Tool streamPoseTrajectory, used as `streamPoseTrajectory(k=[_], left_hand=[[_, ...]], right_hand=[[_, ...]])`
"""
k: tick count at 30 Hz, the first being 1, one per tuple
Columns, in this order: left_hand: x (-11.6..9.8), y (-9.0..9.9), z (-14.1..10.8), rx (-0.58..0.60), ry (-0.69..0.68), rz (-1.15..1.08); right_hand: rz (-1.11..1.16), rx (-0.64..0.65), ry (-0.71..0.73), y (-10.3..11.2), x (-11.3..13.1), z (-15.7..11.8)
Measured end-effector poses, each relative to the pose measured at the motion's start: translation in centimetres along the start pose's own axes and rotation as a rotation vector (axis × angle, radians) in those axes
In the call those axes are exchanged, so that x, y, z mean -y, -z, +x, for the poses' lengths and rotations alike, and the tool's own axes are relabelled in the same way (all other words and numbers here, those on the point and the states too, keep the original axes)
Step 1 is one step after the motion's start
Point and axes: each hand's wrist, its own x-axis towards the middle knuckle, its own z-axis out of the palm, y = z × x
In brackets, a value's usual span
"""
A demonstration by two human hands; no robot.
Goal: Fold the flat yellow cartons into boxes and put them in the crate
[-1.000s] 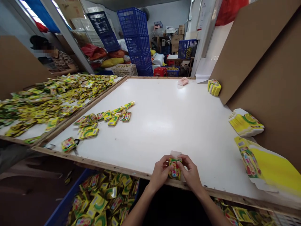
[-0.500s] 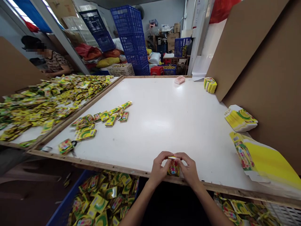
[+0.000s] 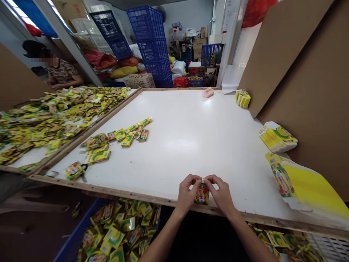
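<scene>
A small yellow-and-green printed carton (image 3: pixel 202 195) is at the table's front edge, between my hands. My left hand (image 3: pixel 187 193) is closed, thumb and fingers pinching its upper end at the left corner. On the other corner, my right hand (image 3: pixel 219 193) pinches in the same way. The carton's printed face is turned towards me, and its top end is partly hidden by my fingertips. Off to the left on the white table (image 3: pixel 174 163) lie several similar small cartons (image 3: pixel 127 139), one (image 3: pixel 74 170) resting against black-handled scissors (image 3: pixel 84 168).
Flat yellow cartons (image 3: pixel 313 185) lie in stacks along the right edge by a cardboard panel (image 3: pixel 302 72). A blue crate (image 3: pixel 75 233) of cartons stands below the table at left. Beyond the wooden rim is a carton heap (image 3: pixel 62 116), with a person (image 3: pixel 64 72) behind it.
My fingertips have moved slightly apart at the carton's top end. The pale flap that showed flat there has gone down, and more of the printed face shows.
</scene>
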Motion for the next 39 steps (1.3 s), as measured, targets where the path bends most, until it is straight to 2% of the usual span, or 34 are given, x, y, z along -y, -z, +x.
streamPoseTrajectory(k=[7,13,15,16,18,21,25,28,31,34,37,39], left_hand=[[1.1,0.6,-0.6,0.081,-0.005,-0.035],[0.4,0.5,-0.9,0.067,-0.028,0.004],[0.1,1.7,-1.3,0.019,-0.034,0.037],[-0.1,2.8,-1.5,-0.023,-0.03,0.052],[-0.3,6.3,-2.3,-0.158,0.002,0.09],[-0.5,13.7,-4.9,-0.347,0.098,0.236],[0.0,23.2,-8.9,-0.37,0.219,0.535],[1.2,28.7,-9.0,-0.476,0.16,0.704],[2.1,34.3,-5.2,-0.589,0.033,0.858],[2.7,41.4,1.3,-0.672,-0.054,1.002],[3.3,48.6,7.9,-0.718,-0.016,1.108],[3.8,52.6,11.6,-0.718,0.03,1.139]], right_hand=[[0.062,-0.049,0.095,-0.3,-1.3,-1.3],[0.076,-0.01,0.118,-0.3,-1.0,-1.6],[0.082,0.058,0.06,-0.4,-0.9,-1.7],[0.077,0.081,0.029,-0.6,-1.0,-1.7],[0.052,0.103,-0.048,-1.1,-1.3,-1.1],[0.007,0.193,-0.106,-2.3,-1.2,0.9],[-0.047,0.322,-0.05,-4.3,-0.2,4.7],[-0.081,0.33,-0.013,-6.0,-0.1,6.9],[-0.093,0.306,-0.002,-7.6,-1.0,8.0],[-0.111,0.282,-0.012,-8.8,-2.1,7.9],[-0.133,0.246,-0.059,-9.5,-3.0,7.7],[-0.143,0.22,-0.098,-9.8,-3.4,8.2]])
